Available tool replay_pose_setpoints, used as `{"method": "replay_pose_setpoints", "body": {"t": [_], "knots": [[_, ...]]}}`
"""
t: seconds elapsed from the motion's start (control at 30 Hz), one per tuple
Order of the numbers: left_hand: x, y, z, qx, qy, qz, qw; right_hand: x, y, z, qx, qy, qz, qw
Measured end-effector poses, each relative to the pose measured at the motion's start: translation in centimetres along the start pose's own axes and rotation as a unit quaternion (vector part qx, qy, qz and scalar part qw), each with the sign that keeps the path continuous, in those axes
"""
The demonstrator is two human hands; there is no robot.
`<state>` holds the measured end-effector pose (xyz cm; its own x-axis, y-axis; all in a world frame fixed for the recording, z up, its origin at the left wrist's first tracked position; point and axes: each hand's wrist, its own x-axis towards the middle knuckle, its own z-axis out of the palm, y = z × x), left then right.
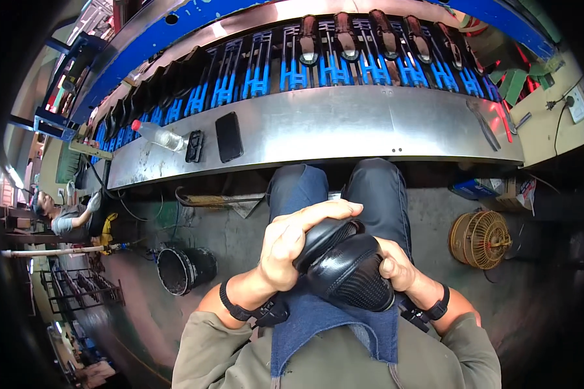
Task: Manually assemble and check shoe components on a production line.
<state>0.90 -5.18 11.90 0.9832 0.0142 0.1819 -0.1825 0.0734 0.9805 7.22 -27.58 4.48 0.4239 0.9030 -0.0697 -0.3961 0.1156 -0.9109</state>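
Over my lap and blue apron [334,337], I hold a pair of black leather shoe uppers close together. The nearer shoe upper [347,269] is glossy, with a perforated panel facing me. Behind it, the other shoe upper [321,245] is partly covered. My left hand [289,243] is closed around the farther one, its fingers stretched over the top. On the other side, my right hand [397,267] grips the nearer one, with the thumb bent against its edge. The fingers beneath are hidden.
Ahead runs a metal bench [344,123] carrying a plastic bottle [162,136], a black phone [229,137] and a flat tool [485,126]. Behind it stand blue racks [295,76] with several dark shoes. A bucket [182,269], a round fan [480,240] and another person [68,217] are around me.
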Motion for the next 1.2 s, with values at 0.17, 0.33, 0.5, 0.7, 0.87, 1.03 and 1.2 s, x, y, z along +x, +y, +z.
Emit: {"method": "replay_pose_setpoints", "body": {"t": [0.17,0.33,0.5,0.7,0.87,1.03,1.2], "knots": [[-0.2,-0.4,0.7,-0.028,-0.006,0.033,0.999,-0.3,-0.2,-0.2,-0.015,0.016,-0.009,1.000],[-0.1,-0.3,1.4,0.004,-0.010,0.053,0.999,-0.6,-0.3,-0.6,-0.043,0.027,-0.019,0.999],[-0.4,0.0,1.5,0.011,-0.008,0.030,0.999,-0.7,-0.2,-0.8,0.017,-0.014,-0.010,1.000],[-0.7,-0.1,1.6,0.002,0.000,0.047,0.999,-0.6,0.0,-0.8,0.009,-0.021,-0.008,1.000],[-1.1,-0.3,1.5,-0.011,-0.031,0.039,0.999,-0.7,0.2,-0.9,0.017,-0.022,-0.006,1.000],[-1.8,1.2,1.5,0.089,-0.066,0.050,0.993,-1.0,0.9,-1.4,0.011,-0.040,-0.008,0.999],[-0.7,4.2,1.0,0.275,-0.120,0.126,0.946,-1.0,1.4,-1.3,0.020,0.024,-0.004,0.999]]}}
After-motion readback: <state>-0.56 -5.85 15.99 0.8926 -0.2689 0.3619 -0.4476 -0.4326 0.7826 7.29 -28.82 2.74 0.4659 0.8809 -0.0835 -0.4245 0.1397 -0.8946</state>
